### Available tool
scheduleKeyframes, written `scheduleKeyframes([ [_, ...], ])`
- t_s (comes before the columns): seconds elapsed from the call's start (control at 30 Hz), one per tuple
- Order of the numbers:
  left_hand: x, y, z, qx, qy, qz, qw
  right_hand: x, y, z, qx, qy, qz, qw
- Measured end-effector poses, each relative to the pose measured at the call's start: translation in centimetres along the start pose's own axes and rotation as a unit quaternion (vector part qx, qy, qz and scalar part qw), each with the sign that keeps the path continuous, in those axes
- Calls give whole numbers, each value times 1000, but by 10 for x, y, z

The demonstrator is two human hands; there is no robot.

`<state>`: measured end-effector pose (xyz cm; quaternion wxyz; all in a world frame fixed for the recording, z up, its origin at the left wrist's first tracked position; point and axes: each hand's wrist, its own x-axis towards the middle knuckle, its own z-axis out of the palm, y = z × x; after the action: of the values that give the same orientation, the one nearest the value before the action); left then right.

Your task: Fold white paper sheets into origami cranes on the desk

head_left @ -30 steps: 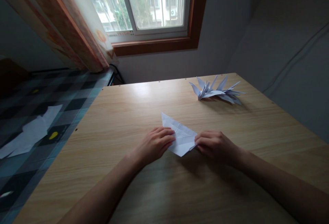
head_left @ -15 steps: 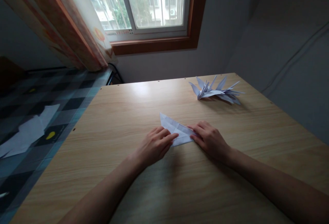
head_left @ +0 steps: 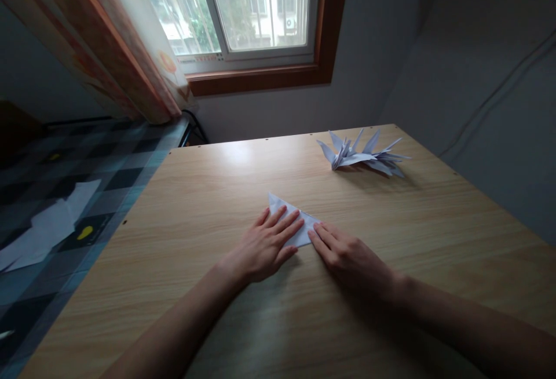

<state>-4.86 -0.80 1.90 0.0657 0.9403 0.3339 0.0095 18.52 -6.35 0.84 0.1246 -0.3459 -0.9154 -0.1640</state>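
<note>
A folded piece of white paper (head_left: 306, 232), roughly triangular, lies flat near the middle of the wooden table (head_left: 208, 193). My left hand (head_left: 271, 243) rests on its left part with the fingers spread and laid flat, covering much of it. At the paper's right end, the fingertips of my right hand (head_left: 343, 251) press down, fingers stretched and close together. Neither hand grips the sheet; both hold it against the tabletop from above.
Several folded white paper cranes (head_left: 365, 156) lie bunched at the table's back right. Left of the table, loose white sheets (head_left: 52, 222) rest on a checked cloth (head_left: 117, 173). A window (head_left: 260, 14) and a curtain (head_left: 130, 43) are beyond.
My left hand has gone from curled fingers on the paper to a flat, spread palm. The raised flap is pressed down, and my right hand has shifted slightly toward me and left.
</note>
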Motion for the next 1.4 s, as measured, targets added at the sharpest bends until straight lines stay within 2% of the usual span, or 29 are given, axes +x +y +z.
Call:
scheduleKeyframes([
  [0.2, 8, 1, -3, -7, -35, -63, 997, -6, -8, -5, -51, -60, 20, 997],
  [0.73, 30, -33, -4, 14, -2, -134, 991, -16, -10, -22, -120, -96, 36, 988],
  [0.9, 30, -36, 0, 23, 16, -139, 990, -12, -6, -26, -75, -110, 87, 987],
  [1.0, 28, -36, 0, 34, 50, -103, 993, -9, -2, -23, -62, -52, 108, 991],
  [1.07, 27, -35, -2, 46, 74, -45, 995, -5, 2, -19, -68, 9, 63, 996],
  [1.13, 26, -33, -4, 58, 90, 26, 994, 0, 6, -14, -55, 41, -8, 998],
  [1.23, 26, -29, -6, 56, 98, 99, 989, 6, 11, -9, -22, 43, -74, 996],
  [1.4, 23, -23, -4, 25, 122, 118, 985, 10, 18, -3, -15, 46, -105, 993],
])
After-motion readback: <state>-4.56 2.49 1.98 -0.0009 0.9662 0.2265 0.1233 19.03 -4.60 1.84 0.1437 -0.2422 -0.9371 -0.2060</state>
